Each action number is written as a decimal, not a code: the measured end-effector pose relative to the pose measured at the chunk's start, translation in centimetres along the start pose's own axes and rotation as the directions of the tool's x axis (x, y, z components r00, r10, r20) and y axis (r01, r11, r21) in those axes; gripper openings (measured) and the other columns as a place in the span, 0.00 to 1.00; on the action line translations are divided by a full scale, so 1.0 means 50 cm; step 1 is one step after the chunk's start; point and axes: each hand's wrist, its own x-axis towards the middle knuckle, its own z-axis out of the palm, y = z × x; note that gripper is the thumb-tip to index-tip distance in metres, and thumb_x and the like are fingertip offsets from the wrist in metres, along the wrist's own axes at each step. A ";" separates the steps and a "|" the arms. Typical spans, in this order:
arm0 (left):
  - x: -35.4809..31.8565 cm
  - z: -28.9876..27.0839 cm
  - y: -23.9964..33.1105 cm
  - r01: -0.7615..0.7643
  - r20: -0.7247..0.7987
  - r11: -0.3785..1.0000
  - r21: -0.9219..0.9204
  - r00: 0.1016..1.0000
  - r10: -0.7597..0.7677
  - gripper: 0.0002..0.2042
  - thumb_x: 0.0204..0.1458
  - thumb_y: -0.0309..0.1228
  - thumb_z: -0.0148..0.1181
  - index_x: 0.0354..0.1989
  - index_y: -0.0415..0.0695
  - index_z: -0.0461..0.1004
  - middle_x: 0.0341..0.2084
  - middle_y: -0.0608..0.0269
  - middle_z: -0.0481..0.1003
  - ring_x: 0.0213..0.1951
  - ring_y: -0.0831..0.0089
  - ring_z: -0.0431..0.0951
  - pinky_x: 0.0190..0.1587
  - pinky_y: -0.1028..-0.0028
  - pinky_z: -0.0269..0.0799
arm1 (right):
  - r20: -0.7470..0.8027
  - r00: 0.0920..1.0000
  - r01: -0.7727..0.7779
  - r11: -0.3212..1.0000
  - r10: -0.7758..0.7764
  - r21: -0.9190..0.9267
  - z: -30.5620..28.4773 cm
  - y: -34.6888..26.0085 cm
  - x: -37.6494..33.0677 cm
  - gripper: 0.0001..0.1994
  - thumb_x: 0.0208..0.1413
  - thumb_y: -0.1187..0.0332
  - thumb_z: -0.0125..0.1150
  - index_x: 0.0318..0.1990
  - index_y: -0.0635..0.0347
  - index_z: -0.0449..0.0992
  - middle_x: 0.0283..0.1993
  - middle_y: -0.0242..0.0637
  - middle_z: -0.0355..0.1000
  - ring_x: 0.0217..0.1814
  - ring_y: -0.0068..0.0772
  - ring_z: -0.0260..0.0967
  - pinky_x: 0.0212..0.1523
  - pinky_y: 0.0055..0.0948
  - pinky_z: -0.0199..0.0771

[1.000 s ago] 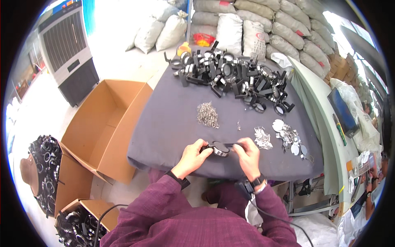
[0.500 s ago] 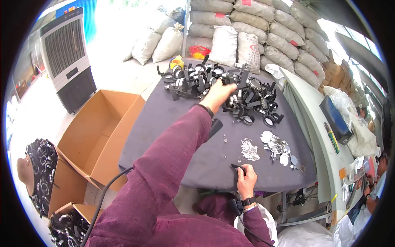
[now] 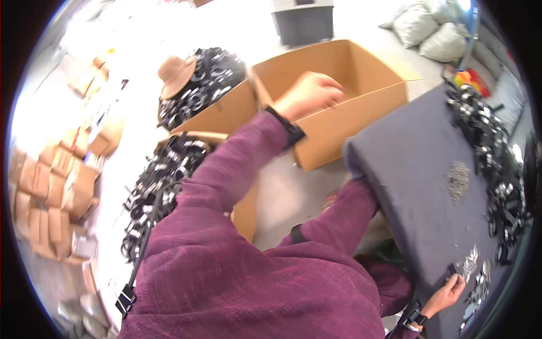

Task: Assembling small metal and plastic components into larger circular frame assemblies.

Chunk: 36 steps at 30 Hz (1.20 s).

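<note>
My left hand [image 3: 311,96] is raised over the near edge of a large open cardboard box [image 3: 350,133]. Its fingers look bent but are smeared by motion, so whether they hold anything is unclear. At the lower right, my right hand [image 3: 446,294] is closed around a small black piece [image 3: 451,269] above the dark table cover [image 3: 406,169]. Beside it lie a heap of small silvery parts [image 3: 468,263] and some flat metal pieces with discs [image 3: 480,288]. Black clamp-like ring parts [image 3: 488,152] are piled along the table's far right side.
Two cardboard boxes at left hold heaps of black ring parts [image 3: 203,90] [image 3: 164,192]; a tan hat [image 3: 176,74] lies on the farther heap. A cable runs along my left arm. Full sacks [image 3: 443,42] stand at upper right, stacked cartons [image 3: 56,198] at far left.
The view has swung left. My left hand has gone from the pile of black ring parts to over the cardboard box. My right hand still grips the small black piece by the silvery parts.
</note>
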 end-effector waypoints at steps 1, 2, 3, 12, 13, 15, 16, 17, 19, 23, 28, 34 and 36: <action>-0.030 -0.095 -0.036 0.082 -0.135 0.994 0.076 0.988 -0.071 0.13 0.52 0.30 0.59 0.43 0.34 0.76 0.29 0.59 0.78 0.31 0.76 0.79 0.34 0.78 0.75 | 0.020 1.000 0.012 1.000 -0.011 -0.012 0.011 0.004 0.006 0.08 0.63 0.69 0.53 0.41 0.67 0.72 0.36 0.31 0.68 0.35 0.21 0.63 0.37 0.21 0.66; -0.069 -0.180 -0.068 0.175 -0.232 0.970 0.169 0.963 -0.133 0.12 0.53 0.31 0.58 0.40 0.35 0.77 0.29 0.61 0.78 0.31 0.77 0.79 0.33 0.79 0.74 | 0.024 1.000 0.021 0.999 -0.020 -0.028 0.024 0.001 0.008 0.09 0.64 0.68 0.53 0.43 0.67 0.72 0.37 0.32 0.68 0.36 0.21 0.64 0.38 0.21 0.67; -0.116 -0.261 -0.115 0.219 -0.304 0.943 0.251 0.943 -0.138 0.11 0.53 0.30 0.56 0.37 0.35 0.77 0.26 0.61 0.78 0.28 0.77 0.79 0.31 0.79 0.73 | 0.018 1.000 0.011 1.000 -0.011 -0.020 0.035 -0.002 0.010 0.10 0.64 0.68 0.53 0.45 0.67 0.72 0.39 0.32 0.69 0.38 0.20 0.65 0.39 0.20 0.66; -0.408 -0.391 -0.443 0.833 -0.445 0.331 0.444 0.526 -0.725 0.12 0.43 0.33 0.64 0.26 0.32 0.78 0.20 0.53 0.78 0.21 0.63 0.80 0.25 0.66 0.76 | 0.073 0.997 0.014 1.000 -0.014 -0.002 0.042 -0.097 -0.002 0.13 0.54 0.73 0.59 0.44 0.76 0.72 0.39 0.48 0.72 0.40 0.37 0.67 0.44 0.32 0.70; -0.421 -0.374 -0.470 0.790 -0.425 0.354 0.500 0.581 -0.694 0.14 0.42 0.33 0.65 0.32 0.34 0.79 0.23 0.52 0.79 0.24 0.62 0.81 0.29 0.66 0.77 | 0.084 0.996 0.006 1.000 -0.005 -0.011 0.039 -0.097 -0.002 0.13 0.55 0.73 0.59 0.44 0.76 0.72 0.39 0.48 0.72 0.40 0.36 0.67 0.44 0.32 0.70; -0.436 -0.340 -0.517 0.817 -0.486 0.282 0.502 0.537 -0.690 0.14 0.42 0.30 0.60 0.38 0.37 0.79 0.35 0.48 0.79 0.38 0.57 0.81 0.42 0.65 0.76 | 0.094 0.996 -0.001 1.000 0.003 -0.017 0.034 -0.092 0.001 0.13 0.55 0.73 0.59 0.43 0.76 0.72 0.39 0.48 0.72 0.39 0.36 0.67 0.43 0.32 0.69; -0.444 -0.335 -0.549 0.806 -0.524 0.241 0.541 0.546 -0.653 0.15 0.43 0.29 0.58 0.40 0.38 0.79 0.39 0.47 0.78 0.42 0.56 0.80 0.45 0.64 0.75 | 0.097 0.995 0.012 1.000 -0.012 0.002 0.036 -0.084 0.004 0.13 0.55 0.72 0.59 0.43 0.76 0.72 0.38 0.48 0.72 0.39 0.36 0.67 0.43 0.32 0.69; -0.455 -0.339 -0.587 0.832 -0.526 0.200 0.518 0.494 -0.692 0.15 0.43 0.29 0.58 0.41 0.39 0.79 0.41 0.47 0.78 0.46 0.56 0.79 0.48 0.64 0.74 | 0.099 0.995 0.026 0.999 -0.028 0.023 0.039 -0.078 0.006 0.13 0.55 0.71 0.59 0.42 0.76 0.72 0.37 0.47 0.72 0.38 0.36 0.66 0.42 0.32 0.69; -0.459 -0.334 -0.611 0.803 -0.558 0.065 0.593 0.468 -0.686 0.16 0.43 0.30 0.58 0.42 0.41 0.79 0.42 0.47 0.77 0.48 0.56 0.78 0.50 0.64 0.73 | 0.110 0.993 0.047 0.999 -0.046 -0.012 0.043 -0.083 0.008 0.12 0.54 0.71 0.59 0.41 0.73 0.73 0.37 0.46 0.72 0.38 0.37 0.67 0.43 0.33 0.69; -0.435 -0.308 -0.579 0.875 -0.680 0.032 0.484 0.399 -0.616 0.15 0.46 0.29 0.58 0.43 0.42 0.79 0.47 0.49 0.76 0.52 0.55 0.76 0.51 0.61 0.72 | 0.150 0.988 0.077 0.971 -0.043 -0.227 -0.007 0.047 0.042 0.16 0.64 0.64 0.52 0.52 0.69 0.70 0.52 0.39 0.71 0.51 0.28 0.69 0.49 0.27 0.66; -0.443 -0.369 -0.511 0.880 -0.685 0.098 0.465 0.428 -0.589 0.14 0.47 0.30 0.58 0.41 0.39 0.79 0.44 0.44 0.76 0.50 0.55 0.76 0.52 0.62 0.72 | 0.219 0.960 0.278 0.708 -0.176 -0.649 0.004 0.003 0.029 0.13 0.63 0.66 0.51 0.49 0.66 0.72 0.48 0.45 0.71 0.48 0.41 0.70 0.47 0.34 0.69; -0.444 -0.384 -0.601 0.868 -0.611 0.158 0.471 0.451 -0.651 0.14 0.47 0.29 0.57 0.42 0.40 0.79 0.46 0.44 0.75 0.50 0.51 0.75 0.52 0.62 0.71 | 0.237 0.942 0.335 0.641 -0.236 -0.690 0.031 -0.011 0.025 0.10 0.62 0.68 0.51 0.46 0.63 0.73 0.44 0.46 0.70 0.45 0.47 0.70 0.44 0.37 0.70; -0.449 -0.384 -0.609 0.756 -0.452 0.234 0.612 0.577 -0.680 0.15 0.45 0.28 0.56 0.42 0.40 0.79 0.46 0.46 0.75 0.51 0.50 0.74 0.52 0.62 0.71 | 0.241 0.936 0.353 0.660 -0.258 -0.663 0.027 -0.020 0.023 0.10 0.62 0.68 0.50 0.46 0.63 0.73 0.44 0.45 0.70 0.45 0.47 0.70 0.44 0.37 0.70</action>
